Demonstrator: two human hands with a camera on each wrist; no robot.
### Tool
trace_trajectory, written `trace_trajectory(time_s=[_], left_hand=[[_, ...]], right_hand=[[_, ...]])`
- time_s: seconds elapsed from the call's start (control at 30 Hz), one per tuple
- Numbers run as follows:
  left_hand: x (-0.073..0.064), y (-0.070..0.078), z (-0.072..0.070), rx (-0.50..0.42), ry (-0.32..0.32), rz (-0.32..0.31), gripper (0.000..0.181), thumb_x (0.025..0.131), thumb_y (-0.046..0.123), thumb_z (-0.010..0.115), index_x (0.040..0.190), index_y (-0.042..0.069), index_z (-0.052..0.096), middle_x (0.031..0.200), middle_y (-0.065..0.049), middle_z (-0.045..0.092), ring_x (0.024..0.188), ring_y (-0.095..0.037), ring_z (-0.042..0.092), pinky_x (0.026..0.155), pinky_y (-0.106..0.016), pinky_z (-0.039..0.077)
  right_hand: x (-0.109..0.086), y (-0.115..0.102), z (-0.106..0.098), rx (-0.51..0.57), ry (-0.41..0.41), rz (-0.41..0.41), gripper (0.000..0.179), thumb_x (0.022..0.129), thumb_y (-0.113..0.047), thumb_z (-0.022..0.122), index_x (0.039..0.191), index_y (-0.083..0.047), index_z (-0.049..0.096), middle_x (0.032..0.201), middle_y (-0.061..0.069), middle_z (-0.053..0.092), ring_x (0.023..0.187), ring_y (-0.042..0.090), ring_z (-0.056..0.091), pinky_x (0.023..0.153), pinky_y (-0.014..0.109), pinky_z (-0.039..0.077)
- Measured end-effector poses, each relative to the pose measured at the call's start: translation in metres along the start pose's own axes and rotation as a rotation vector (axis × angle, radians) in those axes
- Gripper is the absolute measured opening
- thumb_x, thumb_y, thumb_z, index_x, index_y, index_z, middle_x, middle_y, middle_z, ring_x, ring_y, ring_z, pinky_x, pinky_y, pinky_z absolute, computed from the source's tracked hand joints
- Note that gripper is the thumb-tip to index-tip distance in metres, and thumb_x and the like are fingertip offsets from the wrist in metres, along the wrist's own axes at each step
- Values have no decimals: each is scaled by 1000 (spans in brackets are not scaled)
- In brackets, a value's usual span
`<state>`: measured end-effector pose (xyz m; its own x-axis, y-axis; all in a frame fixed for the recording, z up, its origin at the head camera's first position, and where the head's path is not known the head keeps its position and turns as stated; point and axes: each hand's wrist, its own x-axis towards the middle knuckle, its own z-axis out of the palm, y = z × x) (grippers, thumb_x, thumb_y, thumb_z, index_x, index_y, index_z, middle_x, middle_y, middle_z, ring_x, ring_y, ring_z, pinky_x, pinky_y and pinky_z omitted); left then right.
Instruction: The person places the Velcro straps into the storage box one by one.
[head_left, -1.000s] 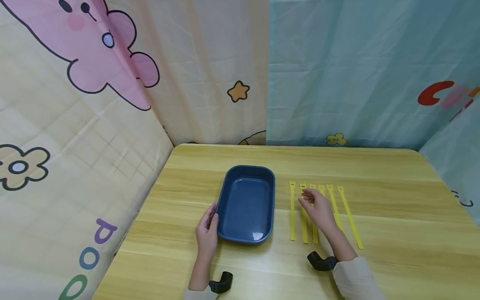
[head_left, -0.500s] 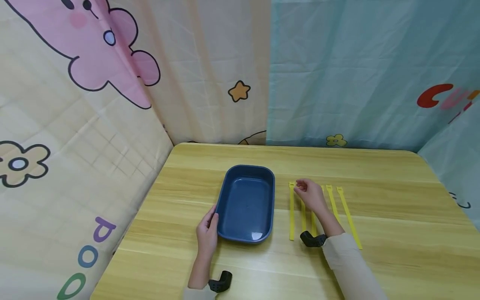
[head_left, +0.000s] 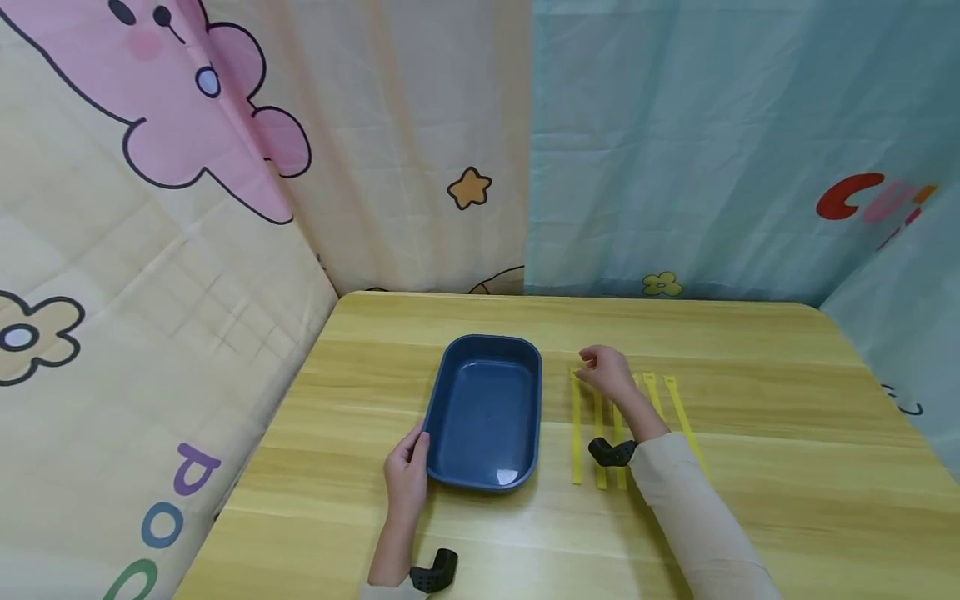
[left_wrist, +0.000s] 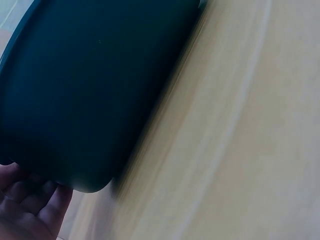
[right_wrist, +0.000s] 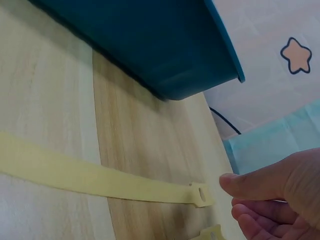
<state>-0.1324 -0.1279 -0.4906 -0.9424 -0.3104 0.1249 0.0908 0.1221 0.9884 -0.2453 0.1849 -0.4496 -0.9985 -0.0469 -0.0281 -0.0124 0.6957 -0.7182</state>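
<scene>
A deep blue rectangular plastic tray (head_left: 483, 412) stands on the table with nothing in it. My left hand (head_left: 407, 479) holds its left side near the front corner; the left wrist view shows the fingers (left_wrist: 55, 205) at the tray's outer wall, partly hidden by it. To the right of the tray lies a row of several flat yellow cable straps with slotted heads. The leftmost strap (head_left: 576, 433) has its head beside my right hand (head_left: 609, 372). In the right wrist view, thumb and loosely curled fingers hover just beyond that slotted head (right_wrist: 201, 195), apart from it.
Beneath everything is a wood-grain table (head_left: 795, 467). Printed curtains (head_left: 420, 150) hang behind it and along both sides. Other yellow straps (head_left: 678, 408) lie partly under my right hand and forearm. A black wrist camera (head_left: 611, 452) sits at the right wrist.
My right hand has moved left and away from me, from over the middle straps to the head of the leftmost one. The left hand keeps its place at the tray.
</scene>
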Motion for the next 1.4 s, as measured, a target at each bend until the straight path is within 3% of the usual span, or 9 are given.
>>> trace_trajectory(time_s=[0.3,0.6,0.77,1.13,1.4], left_hand=[[0,1,0,5,-1,13,30,93,8,53,116,-10,58,116,-22,58,107,-23,53,80,-13,41],[-1,1,0,0,-7,0,31,93,9,53,118,-9,57,118,-21,57,110,-26,51,81,-13,41],[-1,1,0,1,-1,-18,30,93,9,53,117,-9,58,118,-20,58,109,-24,52,80,-13,41],[-2,2,0,14,8,10,30,93,8,53,116,-10,58,115,-22,59,108,-28,53,79,-14,41],[-1,1,0,25,15,12,30,93,9,53,115,-10,59,113,-21,60,104,-27,55,78,-15,42]], right_hand=[[8,-1,8,-152,-57,-9,37,83,-1,64,116,14,54,111,26,57,99,36,54,84,45,45],[11,2,9,-258,-69,-69,31,79,3,67,108,12,60,98,21,60,90,32,55,79,44,45],[11,2,11,-263,-67,-92,31,78,4,67,107,12,61,94,21,61,86,31,56,76,43,47],[15,3,14,-230,-42,-42,35,77,9,65,111,10,59,96,19,59,85,29,53,77,42,47],[14,5,13,-197,-46,-24,23,77,7,66,100,8,64,90,16,59,80,28,53,73,41,47]])
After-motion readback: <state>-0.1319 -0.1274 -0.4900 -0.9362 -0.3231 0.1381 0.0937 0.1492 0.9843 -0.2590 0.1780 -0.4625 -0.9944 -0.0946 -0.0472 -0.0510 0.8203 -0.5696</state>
